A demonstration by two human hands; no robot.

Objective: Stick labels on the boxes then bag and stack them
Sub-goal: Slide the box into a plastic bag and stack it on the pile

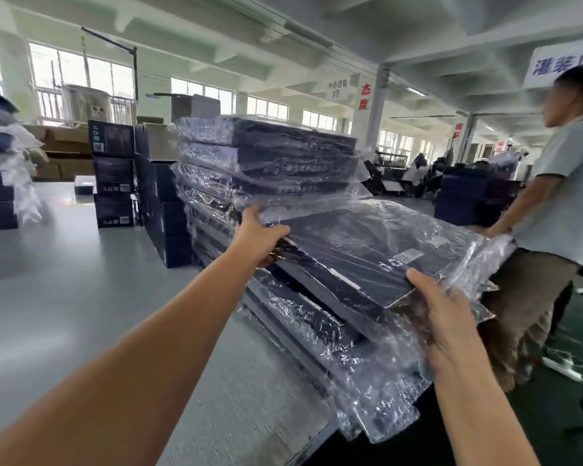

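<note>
Beside one tall stack (266, 153), one bagged box (367, 250), left grip (260, 237) and right grip (445, 317) both clasping it

Tabletop (64, 280): grey, smooth; fills the left foreground
Person (566, 183): right edge; side-on; pale short-sleeved shirt, dark trousers
Sign (566, 65): white, blue characters; hangs above the person
Pillar (376, 109): white; red characters beside it
Windows (81, 75): bright row along far wall
Cartons (68, 146): brown; stacked below the windows, far left
</note>
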